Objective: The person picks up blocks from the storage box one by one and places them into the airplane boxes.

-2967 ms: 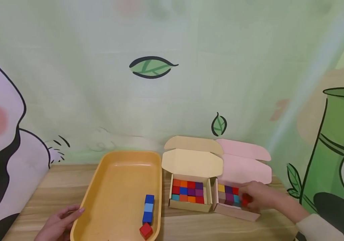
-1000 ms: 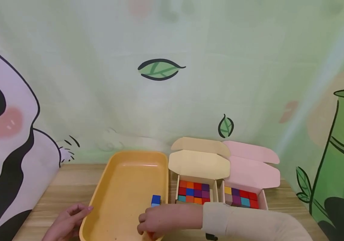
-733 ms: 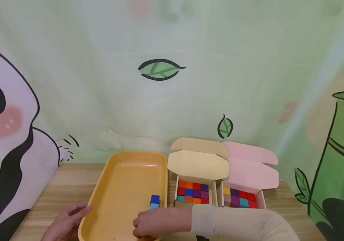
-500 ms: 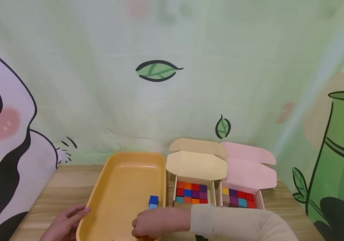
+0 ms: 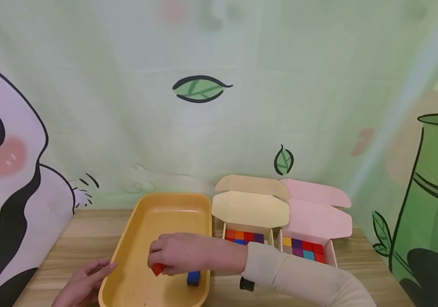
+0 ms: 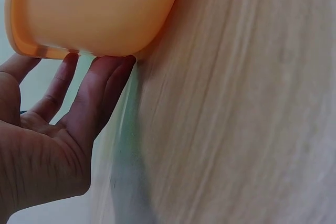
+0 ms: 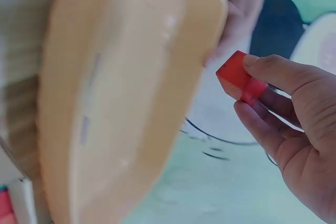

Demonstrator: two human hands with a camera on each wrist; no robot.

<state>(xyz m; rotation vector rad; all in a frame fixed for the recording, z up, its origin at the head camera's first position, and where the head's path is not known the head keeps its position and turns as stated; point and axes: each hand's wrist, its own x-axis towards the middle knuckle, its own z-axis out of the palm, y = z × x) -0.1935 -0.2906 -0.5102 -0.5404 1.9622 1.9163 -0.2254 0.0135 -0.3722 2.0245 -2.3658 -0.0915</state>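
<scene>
My right hand (image 5: 180, 253) is above the yellow tray (image 5: 157, 217), pinching a red cube (image 5: 158, 269) between thumb and fingers. In the right wrist view, another red piece (image 7: 254, 91) shows against the red cube (image 7: 233, 75); whether it is a second cube, I cannot tell. A dark blue cube (image 5: 193, 278) lies in the tray near its right wall; the cubes beyond it are hidden by my right hand and forearm. My left hand (image 5: 84, 283) touches the tray's left rim, and in the left wrist view its fairly straight fingers (image 6: 86, 95) meet the outer wall.
To the right of the tray stand two lidded boxes holding coloured cubes: a cream box (image 5: 251, 209) and a pink box (image 5: 318, 218). My right sleeve (image 5: 303, 273) partly covers their fronts. A patterned cloth (image 5: 126, 106) hangs behind the wooden tabletop (image 5: 88, 230).
My right hand went from the pink box to the tray's near right corner, then rose leftward with the red cube. The red cube formerly by the blue row no longer lies there. My left hand stays.
</scene>
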